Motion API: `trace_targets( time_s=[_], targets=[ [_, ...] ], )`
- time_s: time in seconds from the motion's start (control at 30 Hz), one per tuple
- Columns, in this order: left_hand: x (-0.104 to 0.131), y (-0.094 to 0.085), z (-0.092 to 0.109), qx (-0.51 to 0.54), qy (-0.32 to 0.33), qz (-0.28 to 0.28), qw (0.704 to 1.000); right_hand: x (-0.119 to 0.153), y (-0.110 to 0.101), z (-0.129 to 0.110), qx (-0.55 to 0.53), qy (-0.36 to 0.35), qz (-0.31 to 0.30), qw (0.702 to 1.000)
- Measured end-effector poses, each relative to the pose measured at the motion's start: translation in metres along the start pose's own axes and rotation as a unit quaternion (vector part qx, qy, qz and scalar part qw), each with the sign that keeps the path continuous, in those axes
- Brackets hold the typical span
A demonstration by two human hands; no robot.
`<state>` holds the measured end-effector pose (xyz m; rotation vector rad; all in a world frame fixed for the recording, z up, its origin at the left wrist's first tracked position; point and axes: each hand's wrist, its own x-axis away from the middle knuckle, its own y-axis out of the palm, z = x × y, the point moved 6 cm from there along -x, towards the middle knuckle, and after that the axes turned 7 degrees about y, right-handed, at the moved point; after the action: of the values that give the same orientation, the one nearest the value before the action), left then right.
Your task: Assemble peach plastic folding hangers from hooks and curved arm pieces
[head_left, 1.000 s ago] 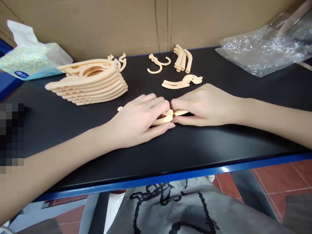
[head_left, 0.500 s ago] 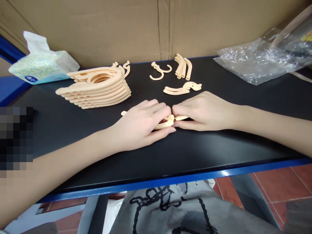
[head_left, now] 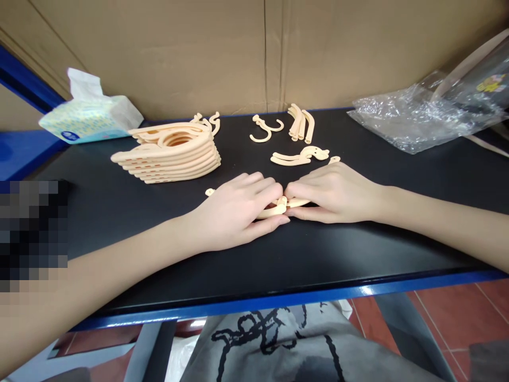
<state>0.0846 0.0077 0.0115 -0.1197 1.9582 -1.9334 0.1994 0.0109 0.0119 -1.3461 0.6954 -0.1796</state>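
My left hand (head_left: 242, 212) is closed over a cream plastic hanger piece (head_left: 272, 212), whose curved bar shows between thumb and forefinger. One small end of cream plastic (head_left: 210, 192) sticks out beyond its fingers. My right hand (head_left: 334, 195) is closed on another cream hanger piece (head_left: 297, 202). The two hands meet just above the black table, where the pieces come together; the palms hide most of both. Behind the hands lie a pair of joined hanger parts (head_left: 300, 156), a hook piece (head_left: 265, 129) and several curved arm pieces (head_left: 301, 123).
A stack of folded cream hangers (head_left: 170, 159) stands at the left, with more hook pieces (head_left: 214, 123) behind it. Further left is a tissue pack (head_left: 93, 119). Crumpled clear plastic (head_left: 405, 116) lies at the back right. A cardboard wall (head_left: 199, 58) closes off the table's rear.
The camera view has shifted slightly, so everything appears a little lower. Both hands keep their hold on the pieces; a cream end now shows behind the right hand.
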Motion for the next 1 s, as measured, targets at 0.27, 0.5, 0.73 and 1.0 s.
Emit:
trace_targets(
  time_s=[0.27, 0.5, 0.73, 1.0],
  targets=[
    [0.0001, 0.0014, -0.0009, -0.002, -0.001, 0.004, 1.000, 0.0019, -0.0058, -0.0019, 0.027, -0.005, 0.054, 0.998],
    [0.0008, 0.0005, -0.0001, -0.003, 0.004, 0.008, 1.000, 0.0004, -0.0082, -0.0015, 0.041, 0.007, 0.061, 0.997],
    [0.0008, -0.0021, 0.0001, 0.015, 0.006, 0.016, 1.000, 0.0001, -0.0055, 0.0010, 0.040, 0.012, 0.038, 0.998],
    [0.0016, -0.0019, -0.0006, 0.027, 0.002, 0.017, 0.999, -0.0004, -0.0059, -0.0035, 0.043, -0.002, 0.027, 0.999]
  ],
)
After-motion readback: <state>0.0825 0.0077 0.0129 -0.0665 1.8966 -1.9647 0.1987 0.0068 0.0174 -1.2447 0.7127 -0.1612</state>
